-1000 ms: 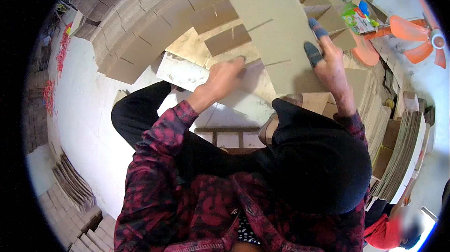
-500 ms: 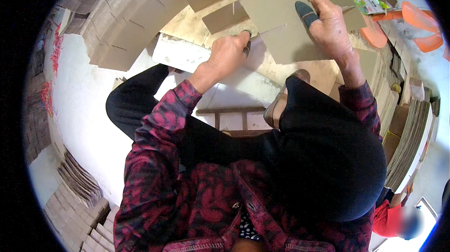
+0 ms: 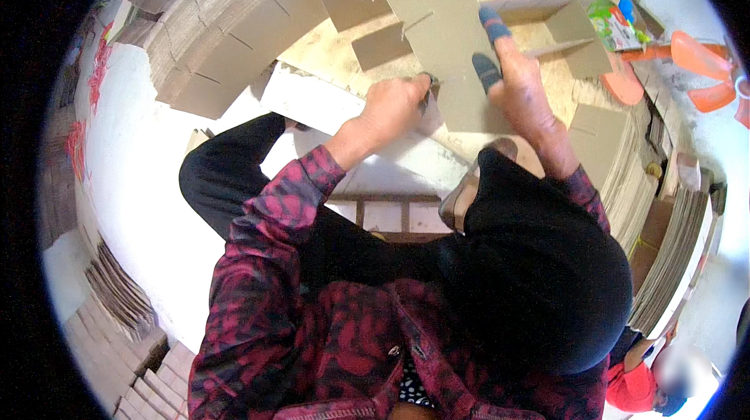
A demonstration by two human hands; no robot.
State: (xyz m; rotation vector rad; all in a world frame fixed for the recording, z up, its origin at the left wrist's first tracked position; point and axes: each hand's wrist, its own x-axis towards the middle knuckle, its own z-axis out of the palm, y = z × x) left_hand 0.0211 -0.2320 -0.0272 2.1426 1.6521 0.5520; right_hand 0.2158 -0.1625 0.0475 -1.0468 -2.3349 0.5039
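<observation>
A long brown cardboard strip point(image 3: 445, 29) with short slots slants down from the top of the view. My right hand point(image 3: 525, 92) grips its right edge, thumb on the face; dark covers are on the two fingers that show. At the strip's lower left edge, my left hand point(image 3: 387, 111) is closed in a pinch, a dark cover on one fingertip. What is between its fingers is hidden. Short cardboard dividers point(image 3: 380, 46) stand upright left of the strip. Right of it, crossed cardboard pieces point(image 3: 566, 10) form open compartments on a pale worn board.
Stacked slotted cardboard point(image 3: 226, 37) rises at upper left. More cardboard sheets point(image 3: 601, 142) stand on the right, near an orange fan point(image 3: 698, 68). A bench with a white front edge point(image 3: 312, 100) is before my knees. A person in red point(image 3: 631, 387) is at lower right.
The strip has tilted and shifted, uncovering the compartments on its right. My right hand has come down and slightly left with it; my left hand has moved right to the strip's edge.
</observation>
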